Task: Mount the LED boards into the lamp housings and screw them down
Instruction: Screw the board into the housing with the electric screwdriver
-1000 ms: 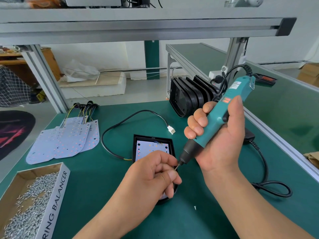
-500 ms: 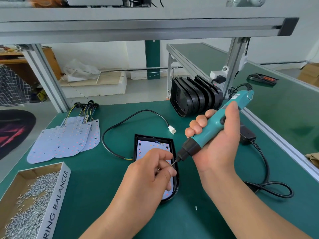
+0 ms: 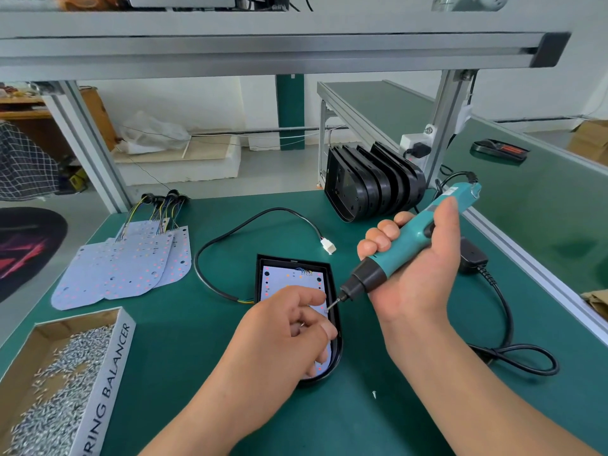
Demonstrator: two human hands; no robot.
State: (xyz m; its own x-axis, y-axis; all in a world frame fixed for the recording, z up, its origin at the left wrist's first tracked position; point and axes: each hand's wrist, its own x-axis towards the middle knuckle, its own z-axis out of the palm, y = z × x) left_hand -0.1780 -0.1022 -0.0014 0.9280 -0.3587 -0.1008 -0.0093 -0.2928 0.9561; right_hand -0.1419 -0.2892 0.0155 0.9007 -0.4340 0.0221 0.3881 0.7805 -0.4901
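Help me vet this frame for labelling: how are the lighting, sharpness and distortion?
Head view: soft, even daylight, faint shadows beside the lamp housing, no harsh glare. Head view: wide-angle lens bows the overhead beam. Head view: screwdriver and LED board are sharp; screws in the box blur together near the corner.

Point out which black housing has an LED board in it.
The housing lying flat under the left hand, a white LED board inside it. The other housings stand on edge at the back; the front one shows no board.
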